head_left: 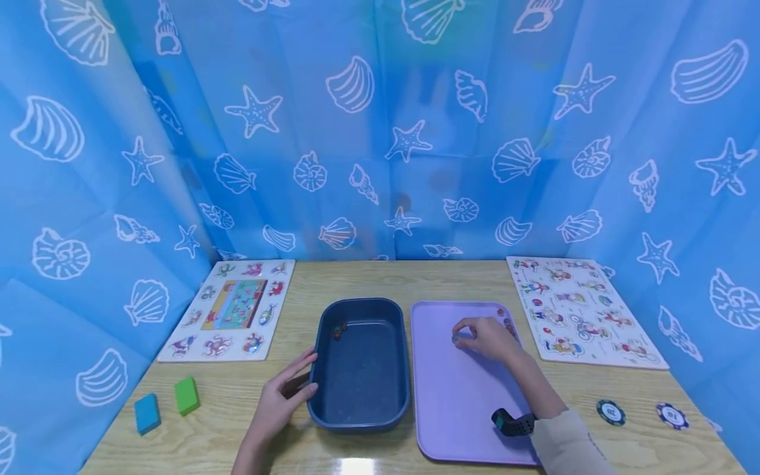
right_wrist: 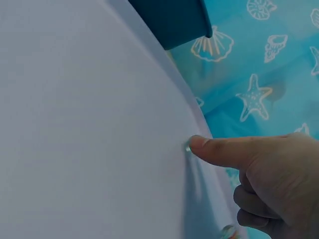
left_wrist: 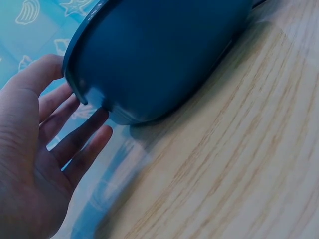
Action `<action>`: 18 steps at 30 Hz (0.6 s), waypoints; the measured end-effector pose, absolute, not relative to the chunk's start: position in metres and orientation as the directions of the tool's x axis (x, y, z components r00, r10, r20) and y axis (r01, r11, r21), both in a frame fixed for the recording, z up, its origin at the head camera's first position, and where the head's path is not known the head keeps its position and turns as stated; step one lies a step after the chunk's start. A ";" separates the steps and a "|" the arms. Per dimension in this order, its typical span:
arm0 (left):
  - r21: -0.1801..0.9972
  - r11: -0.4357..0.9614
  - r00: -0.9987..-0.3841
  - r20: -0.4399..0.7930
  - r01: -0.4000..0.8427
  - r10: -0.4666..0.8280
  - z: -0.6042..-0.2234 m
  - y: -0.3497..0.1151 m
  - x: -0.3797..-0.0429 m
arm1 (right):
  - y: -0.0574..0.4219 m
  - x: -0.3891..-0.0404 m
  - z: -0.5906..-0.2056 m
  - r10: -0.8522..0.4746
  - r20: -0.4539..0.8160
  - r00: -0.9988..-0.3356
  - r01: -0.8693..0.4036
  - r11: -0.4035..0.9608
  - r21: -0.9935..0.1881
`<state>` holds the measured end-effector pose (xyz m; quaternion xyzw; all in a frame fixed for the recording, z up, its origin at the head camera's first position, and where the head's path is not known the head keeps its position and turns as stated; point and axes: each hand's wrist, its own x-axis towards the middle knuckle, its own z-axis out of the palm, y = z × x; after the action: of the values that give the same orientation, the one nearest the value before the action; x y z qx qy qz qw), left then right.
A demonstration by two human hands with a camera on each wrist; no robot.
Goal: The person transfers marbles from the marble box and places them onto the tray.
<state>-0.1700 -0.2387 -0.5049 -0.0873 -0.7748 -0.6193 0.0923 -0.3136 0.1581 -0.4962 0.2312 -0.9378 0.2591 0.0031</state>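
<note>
My right hand (head_left: 487,338) is over the upper right part of a purple tray (head_left: 457,409), pinching a small glass marble (right_wrist: 188,148) between thumb and index finger. In the right wrist view the other fingers are curled in, and another marble (right_wrist: 228,232) lies near the tray's edge below. My left hand (head_left: 284,394) is at the left side of a dark blue bin (head_left: 359,427). Its thumb touches the rim and its fairly straight fingers reach along the outer wall (left_wrist: 159,55). Several small reddish and greenish marbles (head_left: 338,335) sit in the bin's far left corner.
More reddish marbles (head_left: 509,325) lie along the tray's right edge. A sea-animal puzzle board (head_left: 198,303) is at back left, a second picture board (head_left: 594,359) at back right. Blue block (head_left: 147,413) and green block (head_left: 187,396) lie left; poker chips (head_left: 611,412) lie right.
</note>
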 end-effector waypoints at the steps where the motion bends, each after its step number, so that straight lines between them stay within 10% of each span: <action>1: 0.944 0.218 -0.968 0.249 0.247 0.019 -0.505 -0.239 -0.170 | 0.156 -0.313 -0.493 -0.437 0.137 -0.889 -0.444 0.749 -0.492; 18: 0.954 0.210 -0.976 0.213 0.216 0.035 -0.487 -0.234 -0.164 | 0.012 -0.327 -0.415 -0.650 0.200 -0.733 -0.648 0.577 -0.497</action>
<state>-0.1638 -0.2342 -0.4867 -0.0810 -0.7745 -0.6232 0.0726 -0.3273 0.0124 -0.4145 0.3653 -0.8880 0.2791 -0.0020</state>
